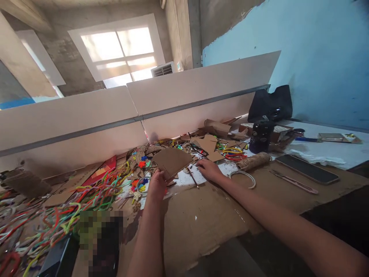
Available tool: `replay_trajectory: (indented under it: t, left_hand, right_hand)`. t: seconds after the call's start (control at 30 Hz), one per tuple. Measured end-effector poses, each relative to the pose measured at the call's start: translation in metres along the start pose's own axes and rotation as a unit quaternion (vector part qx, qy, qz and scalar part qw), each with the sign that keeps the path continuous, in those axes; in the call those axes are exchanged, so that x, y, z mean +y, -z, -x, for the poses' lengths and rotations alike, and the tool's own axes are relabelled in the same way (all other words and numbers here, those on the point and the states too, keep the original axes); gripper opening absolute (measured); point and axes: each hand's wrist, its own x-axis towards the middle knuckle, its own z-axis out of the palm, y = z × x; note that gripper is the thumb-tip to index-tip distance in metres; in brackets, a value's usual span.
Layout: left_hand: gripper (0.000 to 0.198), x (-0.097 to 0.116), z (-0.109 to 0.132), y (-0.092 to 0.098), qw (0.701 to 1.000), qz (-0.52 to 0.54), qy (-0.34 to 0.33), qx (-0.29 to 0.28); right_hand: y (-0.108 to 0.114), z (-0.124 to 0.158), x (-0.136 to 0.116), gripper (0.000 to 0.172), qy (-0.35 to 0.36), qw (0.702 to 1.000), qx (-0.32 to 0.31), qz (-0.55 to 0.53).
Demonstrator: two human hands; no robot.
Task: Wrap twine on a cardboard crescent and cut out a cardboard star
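Observation:
My left hand [158,184] is closed on the lower left edge of a cardboard piece [172,161] with a rounded top, held up over the table. My right hand [210,170] rests to the right among small scraps, its fingers slightly bent and nothing visible in them. Between my hands lies a thin brown stick [193,177], perhaps a pencil or brush. Beneath my forearms spreads a large cardboard sheet [201,219]. A white ring [243,179] lies beside my right wrist, and another pale ring [141,186] is next to my left hand.
Colourful pipe cleaners [83,200] heap up on the left. Cardboard offcuts [209,145] cover the back. To the right are a twine roll [256,160], pink-handled tweezers [296,182], a phone [307,168] and a black cup-shaped holder [261,136]. A white partition [184,102] stands behind.

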Motion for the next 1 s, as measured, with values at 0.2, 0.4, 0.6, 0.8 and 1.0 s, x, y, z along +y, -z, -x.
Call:
replay_trajectory:
  t: [0.2, 0.4, 0.6, 0.8, 1.0]
  left_hand:
    - [0.031, 0.0, 0.001, 0.003, 1.0, 0.013, -0.006, 0.0]
    - [0.03, -0.001, -0.001, 0.006, 1.0, 0.014, -0.006, 0.011]
    - [0.028, -0.001, 0.002, 0.006, 1.0, 0.008, -0.007, 0.026]
    - [0.032, -0.005, 0.003, 0.006, 1.0, -0.002, -0.008, 0.03]
    - [0.039, -0.007, 0.0, 0.007, 1.0, -0.018, 0.007, 0.011]
  right_hand:
    - [0.0, 0.004, -0.005, 0.024, 0.033, 0.998, -0.003, 0.051]
    - [0.001, 0.005, -0.003, 0.026, 0.042, 0.996, -0.005, 0.077]
    - [0.003, 0.008, -0.008, 0.028, 0.051, 0.994, 0.001, 0.099]
    - [0.005, 0.009, -0.011, 0.029, 0.063, 0.992, -0.003, 0.108]
    - [0.006, 0.008, -0.013, 0.03, 0.054, 0.993, -0.006, 0.108]
